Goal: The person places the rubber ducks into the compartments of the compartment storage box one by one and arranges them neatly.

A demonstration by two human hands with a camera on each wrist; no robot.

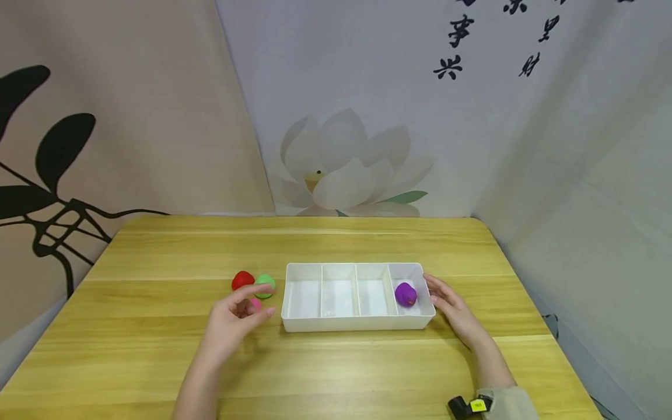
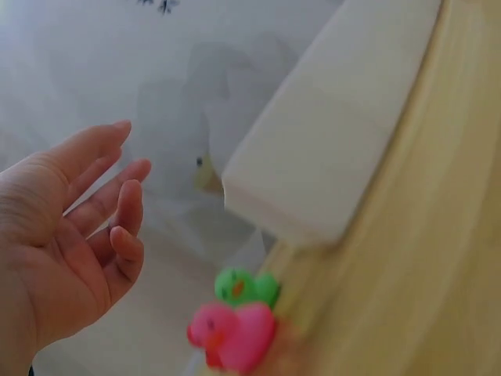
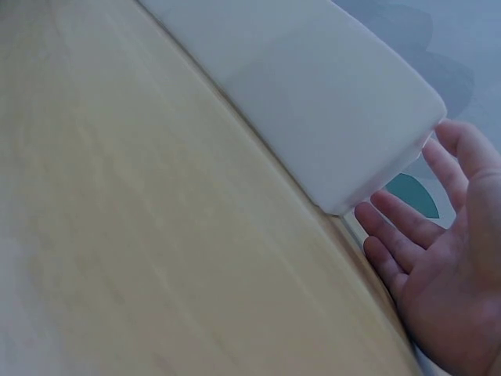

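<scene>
A white box (image 1: 359, 324) with several compartments stands on the table. In its rightmost compartment sits a purple toy (image 1: 405, 295); its exact shape is hard to tell. My left hand (image 1: 233, 318) hovers left of the box, thumb and fingers apart, holding nothing. Close to it are a pink toy duck (image 2: 235, 333), a green toy duck (image 2: 249, 287) and a red rounded toy (image 1: 242, 279). In the head view the left hand partly hides the pink duck. My right hand (image 1: 455, 314) rests its extended fingertips against the box's right end, as the right wrist view also shows.
The wooden table (image 1: 367, 373) runs back to a printed cloth backdrop (image 1: 357, 87). A grey-white cloth (image 1: 593, 192) hangs along the right side. A small black device (image 1: 469, 406) is at the right sleeve.
</scene>
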